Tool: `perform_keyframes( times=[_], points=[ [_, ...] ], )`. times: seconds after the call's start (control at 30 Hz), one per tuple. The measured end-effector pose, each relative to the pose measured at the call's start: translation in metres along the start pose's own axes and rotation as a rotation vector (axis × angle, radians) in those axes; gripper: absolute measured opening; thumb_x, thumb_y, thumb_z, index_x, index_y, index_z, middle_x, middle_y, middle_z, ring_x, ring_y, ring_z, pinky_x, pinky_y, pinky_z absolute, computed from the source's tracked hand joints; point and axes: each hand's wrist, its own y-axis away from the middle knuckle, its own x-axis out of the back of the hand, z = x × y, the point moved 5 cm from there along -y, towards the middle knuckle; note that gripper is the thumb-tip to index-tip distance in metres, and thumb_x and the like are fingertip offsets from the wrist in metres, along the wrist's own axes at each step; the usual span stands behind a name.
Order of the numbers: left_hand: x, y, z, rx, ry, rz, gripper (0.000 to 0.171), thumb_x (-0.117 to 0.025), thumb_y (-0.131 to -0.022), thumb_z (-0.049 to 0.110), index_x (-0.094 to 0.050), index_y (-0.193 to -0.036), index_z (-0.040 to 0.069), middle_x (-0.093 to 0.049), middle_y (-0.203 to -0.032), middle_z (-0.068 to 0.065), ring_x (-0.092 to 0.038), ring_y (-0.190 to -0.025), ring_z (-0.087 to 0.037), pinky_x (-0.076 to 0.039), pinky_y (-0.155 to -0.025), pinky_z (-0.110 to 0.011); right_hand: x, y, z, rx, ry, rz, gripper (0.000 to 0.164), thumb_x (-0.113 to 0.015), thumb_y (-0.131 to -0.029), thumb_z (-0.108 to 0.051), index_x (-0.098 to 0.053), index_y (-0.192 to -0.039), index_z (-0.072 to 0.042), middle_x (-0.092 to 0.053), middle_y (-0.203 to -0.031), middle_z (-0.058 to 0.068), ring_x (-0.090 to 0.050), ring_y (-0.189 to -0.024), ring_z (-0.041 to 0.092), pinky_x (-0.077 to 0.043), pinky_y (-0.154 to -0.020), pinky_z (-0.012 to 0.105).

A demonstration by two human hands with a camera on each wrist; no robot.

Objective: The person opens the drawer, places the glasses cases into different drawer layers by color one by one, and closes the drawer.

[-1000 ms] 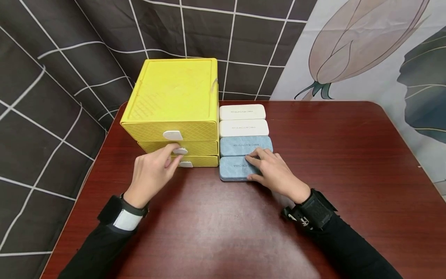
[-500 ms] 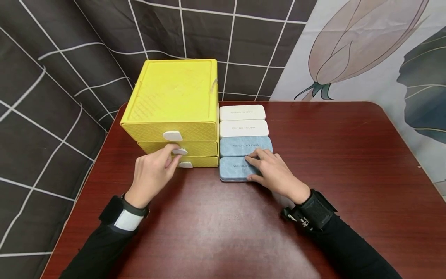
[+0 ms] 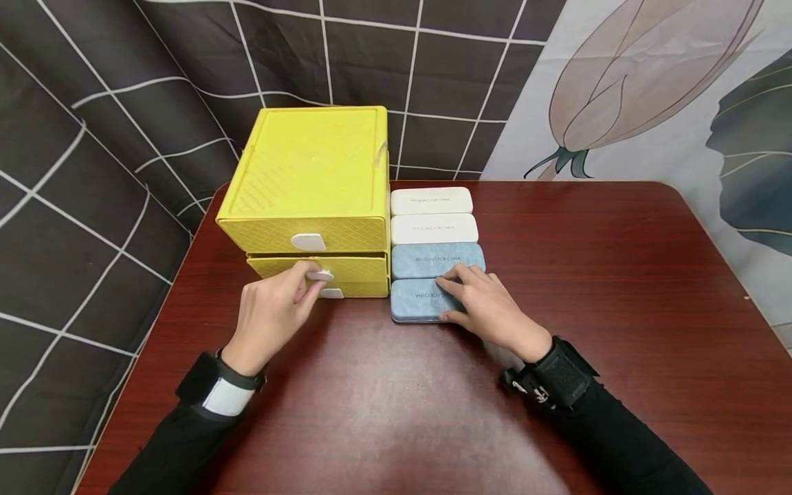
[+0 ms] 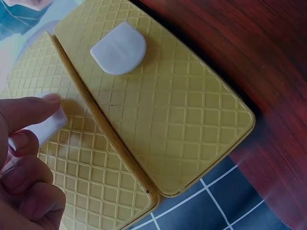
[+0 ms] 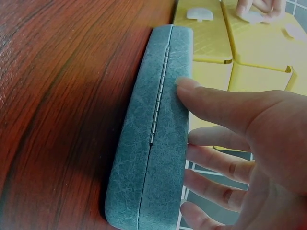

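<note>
At the left, a yellow drawer cabinet (image 3: pixel 309 161) stands on the table. My left hand (image 3: pixel 269 313) pinches the white tab handle (image 3: pixel 320 276) of its middle drawer (image 3: pixel 368 268). That drawer juts slightly forward, with a dark gap showing above it. In the left wrist view, its front edge stands proud of the bottom drawer (image 4: pixel 187 105). My right hand (image 3: pixel 495 309) holds the front blue glasses case (image 3: pixel 411 302), thumb at the near hinged side (image 5: pixel 160 96) and fingers across its top. The case is closed and lies flat on the table.
Behind the front case, another blue glasses case (image 3: pixel 427 260) and two white cases (image 3: pixel 433 228) line up along the cabinet's right side. Dark grid-patterned cloth (image 3: pixel 365 62) hangs behind and left of the reddish-brown table (image 3: pixel 594 275).
The middle drawer has come slightly forward in my left hand's pinch, and a gap has appeared above it. My right hand stays on the blue glasses case.
</note>
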Motion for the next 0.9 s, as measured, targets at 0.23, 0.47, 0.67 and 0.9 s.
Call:
perform_keyframes(
  times=[0.23, 0.47, 0.67, 0.9],
  points=[
    [0.003, 0.002, 0.003, 0.002, -0.007, -0.041, 0.018, -0.069, -0.079, 0.015, -0.06, -0.095, 0.011, -0.037, -0.055, 0.01, -0.031, -0.043, -0.004, -0.022, -0.037, -0.025, 0.0, 0.0, 0.0, 0.001, 0.009, -0.002, 0.057, -0.07, -0.08, -0.035, -0.058, -0.126, -0.004, -0.051, -0.112, 0.006, -0.048, -0.1, 0.024, -0.034, -0.071, 0.036],
    [0.004, 0.006, 0.004, 0.006, -0.009, -0.05, 0.017, -0.068, -0.081, 0.017, -0.06, -0.095, 0.011, -0.035, -0.056, 0.011, -0.029, -0.043, -0.003, -0.022, -0.037, -0.025, -0.001, 0.001, -0.001, 0.009, 0.007, 0.004, 0.057, -0.071, -0.079, -0.034, -0.058, -0.125, -0.003, -0.051, -0.111, 0.006, -0.047, -0.099, 0.025, -0.034, -0.07, 0.036],
    [0.006, 0.009, 0.006, 0.008, -0.017, -0.058, 0.017, -0.067, -0.081, 0.018, -0.06, -0.095, 0.011, -0.036, -0.056, 0.01, -0.029, -0.043, -0.003, -0.021, -0.037, -0.024, -0.001, 0.002, -0.002, 0.01, 0.002, -0.001, 0.056, -0.07, -0.079, -0.034, -0.058, -0.125, -0.003, -0.051, -0.111, 0.007, -0.047, -0.099, 0.025, -0.035, -0.072, 0.036],
    [0.008, 0.011, 0.009, 0.009, -0.009, -0.057, 0.02, -0.07, -0.08, 0.018, -0.06, -0.096, 0.011, -0.037, -0.056, 0.01, -0.029, -0.043, -0.002, -0.022, -0.037, -0.023, 0.0, 0.003, -0.003, 0.018, -0.02, -0.008, 0.056, -0.072, -0.077, -0.035, -0.06, -0.122, -0.004, -0.051, -0.111, 0.005, -0.047, -0.099, 0.022, -0.037, -0.072, 0.036]
  ],
)
